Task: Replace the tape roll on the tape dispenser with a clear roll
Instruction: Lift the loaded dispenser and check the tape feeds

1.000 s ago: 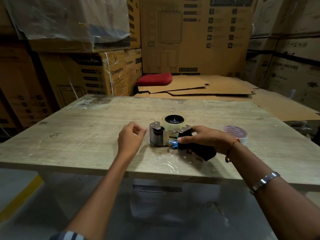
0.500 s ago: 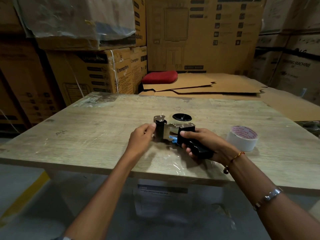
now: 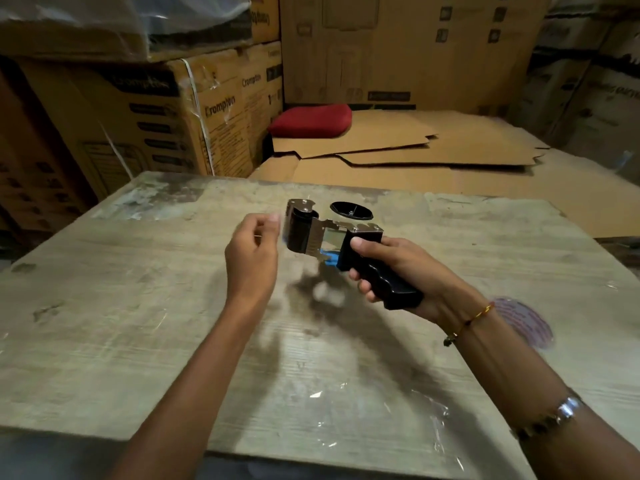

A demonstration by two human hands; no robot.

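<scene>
1. Two bare forearms reach in from the near edge over a worn wooden table [image 3: 121, 323], where scraps of clear film [image 3: 429, 410] lie stuck close to the front edge.
2. The right wrist carries a metal bracelet [image 3: 561, 412] and, nearer the hand, a thin orange thread band [image 3: 474, 318].
3. A white tape roll [image 3: 526, 322] with red print lies flat on the table just to the right of the right wrist, blurred and partly hidden by the arm.
4. The right hand [image 3: 398, 271] has its fingers curled round the black handle of the tape dispenser [image 3: 332, 237] and holds it above the table; its shadow falls on the wood below.
5. The dispenser points left, with its black roller and toothed metal blade at the left end and a blue tab beneath the metal frame.
6. The left hand [image 3: 252, 254] hovers just left of the roller, its fingers loosely curled with thumb and forefinger close together; whether they pinch a tape end I cannot tell.
7. A black round hub [image 3: 351, 210] sits at the dispenser's far side; whether a clear roll surrounds it I cannot tell.
8. Beyond the table lie flattened cardboard sheets [image 3: 415, 147] and a red cushion [image 3: 311, 119].
9. Stacked cardboard boxes [image 3: 214, 112] printed "Crompton" line the back.
</scene>
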